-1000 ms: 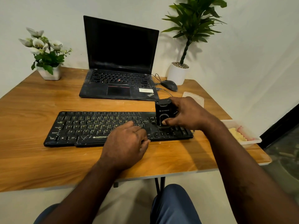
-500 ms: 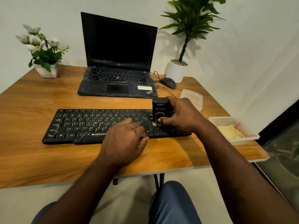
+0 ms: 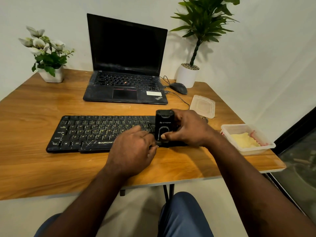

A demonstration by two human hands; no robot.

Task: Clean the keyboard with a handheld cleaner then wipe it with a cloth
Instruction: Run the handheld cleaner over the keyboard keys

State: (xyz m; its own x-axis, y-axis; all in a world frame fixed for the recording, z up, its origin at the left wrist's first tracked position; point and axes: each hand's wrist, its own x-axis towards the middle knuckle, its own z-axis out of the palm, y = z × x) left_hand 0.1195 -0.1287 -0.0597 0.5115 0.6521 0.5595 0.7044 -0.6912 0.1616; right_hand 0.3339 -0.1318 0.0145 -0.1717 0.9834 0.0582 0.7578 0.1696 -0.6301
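Note:
A black keyboard (image 3: 95, 132) lies across the middle of the wooden table (image 3: 34, 168). My right hand (image 3: 189, 129) grips a small black handheld cleaner (image 3: 163, 124), which stands upright on the right part of the keyboard; my thumb lies on its front. My left hand (image 3: 131, 151) rests on the keyboard's front edge just left of the cleaner, fingers bent down onto the keys. A yellow cloth (image 3: 244, 140) lies in a clear plastic box (image 3: 256, 149) at the table's right edge.
An open black laptop (image 3: 126, 65) stands behind the keyboard, with a mouse (image 3: 178, 88) and cables to its right. A clear lid (image 3: 203, 106) lies behind my right hand. A flower pot (image 3: 49, 74) is back left, a potted plant (image 3: 188, 75) back right.
My right hand has slid the cleaner a little to the left along the keyboard, closer to my left hand. My left hand has stayed on the front edge.

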